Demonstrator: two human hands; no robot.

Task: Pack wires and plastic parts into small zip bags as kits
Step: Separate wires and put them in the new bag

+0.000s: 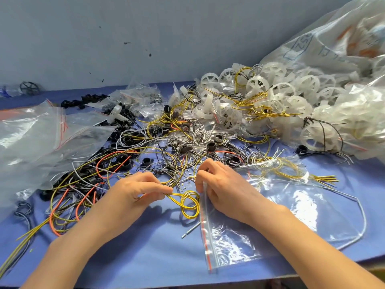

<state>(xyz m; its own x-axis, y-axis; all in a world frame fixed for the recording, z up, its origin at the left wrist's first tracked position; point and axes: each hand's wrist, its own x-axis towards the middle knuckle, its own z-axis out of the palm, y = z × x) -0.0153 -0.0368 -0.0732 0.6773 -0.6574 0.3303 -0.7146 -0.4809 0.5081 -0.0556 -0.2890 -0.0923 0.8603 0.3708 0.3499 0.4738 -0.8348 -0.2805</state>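
Blue desk (145,253) strewn with loose wires and black rings. White plastic wheels (277,94) heaped far right. Clear zip bag (231,243) at near centre, mouth pinched by right hand (220,184). Yellow wire coil (188,203) beside that mouth, clamped in left hand (135,192) grip.

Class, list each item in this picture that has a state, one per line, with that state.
Left hand: pinching the yellow wire.
Right hand: gripping the zip bag's mouth.
Yellow wire: coiled in a loop.
Zip bag: lying flat, no parts inside.
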